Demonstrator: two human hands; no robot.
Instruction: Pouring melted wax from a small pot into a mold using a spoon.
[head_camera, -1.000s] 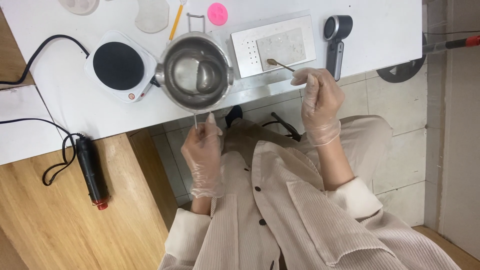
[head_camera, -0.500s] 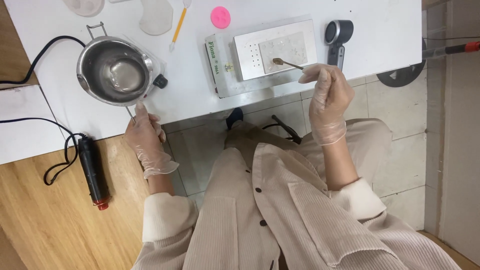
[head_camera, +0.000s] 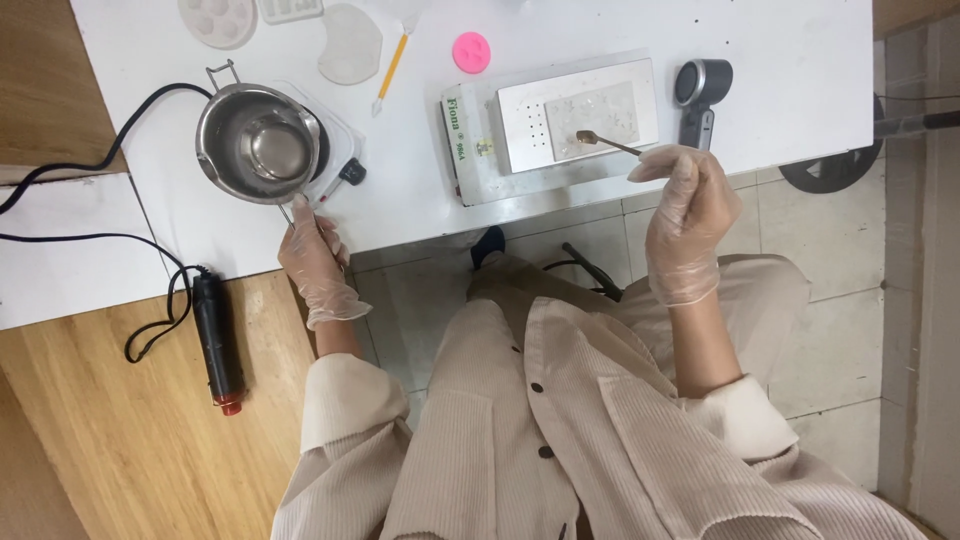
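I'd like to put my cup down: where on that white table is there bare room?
Bare patches: the white table right of the dark handheld device, and the strip between the metal pot and the scale. The back left, around the moulds, is crowded.

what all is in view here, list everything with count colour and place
metal pot: 1, silver, on the hot plate, table left
hot plate: 1, white, mostly hidden under the pot
small spoon: 1, dark metal, bowl end over the scale's plate
scale: 1, white and grey, table middle
round pink mould: 1, pink, behind the scale
yellow-handled tool: 1, yellow and white, table top
clear moulds: several, translucent, table's far edge
handheld device: 1, black and grey, right of the scale
table: 1, white
black tool with cord: 1, black with a red tip, wooden floor
left hand: 1, clear glove, on the pot handle
right hand: 1, clear glove, pinching the spoon
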